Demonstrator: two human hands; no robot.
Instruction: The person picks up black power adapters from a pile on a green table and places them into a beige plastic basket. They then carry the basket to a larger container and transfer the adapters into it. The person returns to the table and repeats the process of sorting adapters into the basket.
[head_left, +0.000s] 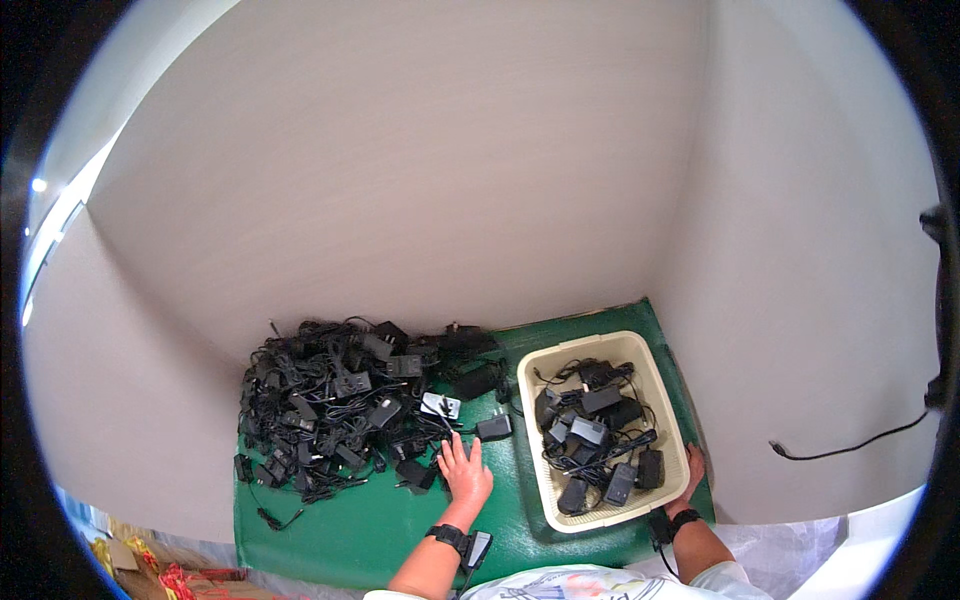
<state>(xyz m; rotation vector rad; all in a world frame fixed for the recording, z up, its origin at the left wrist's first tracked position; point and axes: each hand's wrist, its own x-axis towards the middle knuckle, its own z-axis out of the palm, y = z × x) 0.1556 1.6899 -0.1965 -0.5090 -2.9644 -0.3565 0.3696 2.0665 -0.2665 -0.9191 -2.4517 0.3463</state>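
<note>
My left hand (463,470) is open, fingers spread at the right front edge of a big tangled heap of black power adapters and cables (325,395). Just beyond my fingertips are a silver-labelled item (441,405) and a black plug adapter (494,427). A cream plastic basket (555,345) stands on the right of the green surface, holding several black adapters with cables (602,398). My right hand (689,476) is at the basket's right outer side, partly hidden by it; I cannot tell whether it grips.
The green board (370,540) is enclosed by pale walls (420,170) at back and sides. A black cable (840,440) dangles from the right wall. Outside at lower left lie red and yellow items (170,580). Both wrists wear strapped black devices (450,535).
</note>
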